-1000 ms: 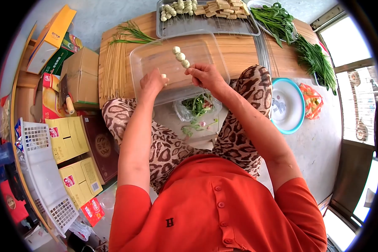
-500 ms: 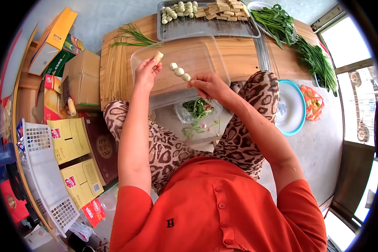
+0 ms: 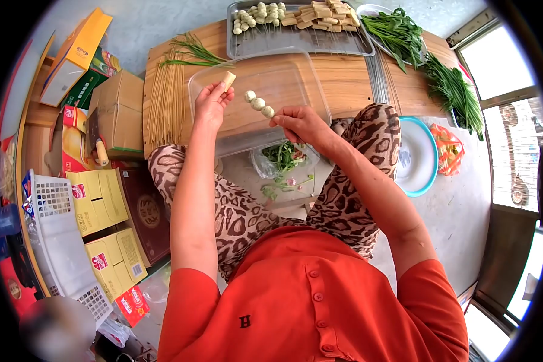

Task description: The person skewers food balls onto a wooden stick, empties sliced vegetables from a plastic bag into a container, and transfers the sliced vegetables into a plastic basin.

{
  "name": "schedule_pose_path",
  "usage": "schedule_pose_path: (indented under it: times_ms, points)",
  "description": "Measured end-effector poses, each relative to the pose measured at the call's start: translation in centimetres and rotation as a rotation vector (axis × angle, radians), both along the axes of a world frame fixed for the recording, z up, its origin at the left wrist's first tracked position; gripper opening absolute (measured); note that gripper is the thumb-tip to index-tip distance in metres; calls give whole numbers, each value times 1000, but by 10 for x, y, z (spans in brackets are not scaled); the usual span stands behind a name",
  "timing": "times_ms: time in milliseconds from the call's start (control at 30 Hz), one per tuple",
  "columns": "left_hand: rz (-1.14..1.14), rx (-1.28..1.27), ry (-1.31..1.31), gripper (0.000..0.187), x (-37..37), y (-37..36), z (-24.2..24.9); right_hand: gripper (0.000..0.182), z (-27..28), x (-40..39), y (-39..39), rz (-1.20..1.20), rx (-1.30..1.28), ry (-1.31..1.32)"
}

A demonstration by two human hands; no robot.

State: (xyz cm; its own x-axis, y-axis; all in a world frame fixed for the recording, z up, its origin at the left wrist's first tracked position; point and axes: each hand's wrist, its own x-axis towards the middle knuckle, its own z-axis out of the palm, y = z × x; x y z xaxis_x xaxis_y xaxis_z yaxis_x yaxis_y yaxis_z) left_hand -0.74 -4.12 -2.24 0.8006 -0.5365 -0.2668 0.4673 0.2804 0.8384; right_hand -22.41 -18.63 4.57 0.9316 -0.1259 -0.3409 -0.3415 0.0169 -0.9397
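Note:
My left hand (image 3: 212, 102) pinches a short tan roll (image 3: 228, 79) above a clear plastic container (image 3: 271, 81). To its right, my right hand (image 3: 300, 123) holds a skewer by its lower end, with three pale speckled balls (image 3: 258, 104) threaded on it. The roll and the balls are apart. Behind the container, a metal tray (image 3: 295, 46) bears skewered balls (image 3: 260, 16) on its left side and a heap of tan rolls (image 3: 326, 16) on its right.
Bamboo sticks (image 3: 165, 102) and green stalks (image 3: 193, 51) lie on the wooden table (image 3: 347, 75). Metal skewers (image 3: 378, 78), leafy greens (image 3: 398, 35) and chives (image 3: 455, 93) are at the right. A blue-rimmed basin (image 3: 417, 157) stands below; boxes (image 3: 105, 202) are at the left.
Both hands keep nearly the same place and hold the same things. A blurred dark shape has appeared at the lower left.

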Motion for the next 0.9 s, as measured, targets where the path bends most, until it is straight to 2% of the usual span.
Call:
schedule_pose_path:
  times_ms: [900]
  points:
    - [39,22,-20,17,-2,0,-2,21,-5,2,3,-35,-10,-9]
